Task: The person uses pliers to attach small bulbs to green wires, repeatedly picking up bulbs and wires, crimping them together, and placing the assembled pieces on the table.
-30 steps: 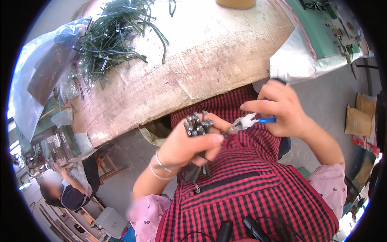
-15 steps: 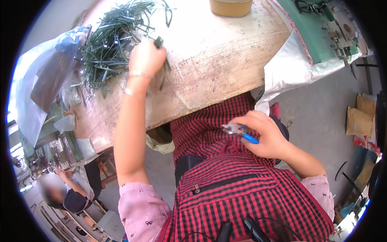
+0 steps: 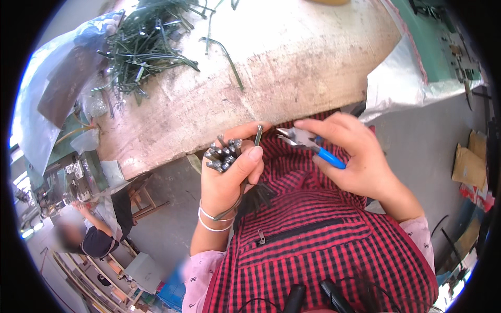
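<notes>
My left hand (image 3: 216, 180) is closed around a bundle of thin dark green strips (image 3: 223, 155), whose shiny ends stick out at the top of the fist. Between its thumb and forefinger one single strip (image 3: 259, 134) stands up apart from the others. Just to its right, my right hand (image 3: 360, 161) grips small pliers (image 3: 329, 157) with blue handles and a metal head. Their jaws are parted and point at the single strip without touching it. A loose pile of the same green strips (image 3: 148, 49) lies on the worn table (image 3: 292, 78).
A clear plastic bag (image 3: 47, 99) stands left of the pile. Stray strips (image 3: 229, 62) lie on the tabletop. At the right is a green surface (image 3: 417, 41) edged by white sheeting (image 3: 391, 78). A person (image 3: 96, 235) sits at the lower left.
My left hand has come back from the pile toward me, now showing a bundle of strips. The pliers have risen slightly beside it. The view has shifted.
</notes>
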The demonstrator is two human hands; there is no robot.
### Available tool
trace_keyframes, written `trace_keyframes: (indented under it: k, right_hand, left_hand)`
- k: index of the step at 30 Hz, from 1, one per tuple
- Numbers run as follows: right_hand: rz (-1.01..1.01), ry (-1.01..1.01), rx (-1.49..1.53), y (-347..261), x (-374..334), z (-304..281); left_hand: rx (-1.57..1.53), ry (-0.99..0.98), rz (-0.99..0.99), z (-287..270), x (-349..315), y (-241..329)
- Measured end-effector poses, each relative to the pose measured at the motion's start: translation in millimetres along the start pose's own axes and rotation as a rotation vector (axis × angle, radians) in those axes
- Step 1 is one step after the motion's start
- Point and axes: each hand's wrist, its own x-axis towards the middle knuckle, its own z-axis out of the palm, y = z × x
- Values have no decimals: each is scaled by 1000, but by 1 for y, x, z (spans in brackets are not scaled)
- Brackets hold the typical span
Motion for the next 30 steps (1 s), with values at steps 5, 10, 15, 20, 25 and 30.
trace_keyframes:
  k: [5, 10, 15, 20, 25, 30]
  right_hand:
    - [-114, 73, -344, -16, 8, -12]
    - [-145, 46, -532, -33, 6, -16]
    - [-276, 21, -760, -32, 5, -21]
    - [-691, 23, -836, -6, 17, -49]
    - [-867, 145, -920, -1, 27, -52]
    - [-755, 19, -916, -15, 23, -56]
  left_hand:
    - [-26, -3, -52, 14, -4, 11]
    - [41, -16, -133, 6, -7, 24]
    - [-1, -79, -287, 1, -3, 40]
    - [120, -398, -593, -2, 10, 54]
    - [310, -418, -593, 5, 13, 62]
    - [369, -288, -536, 13, 10, 63]
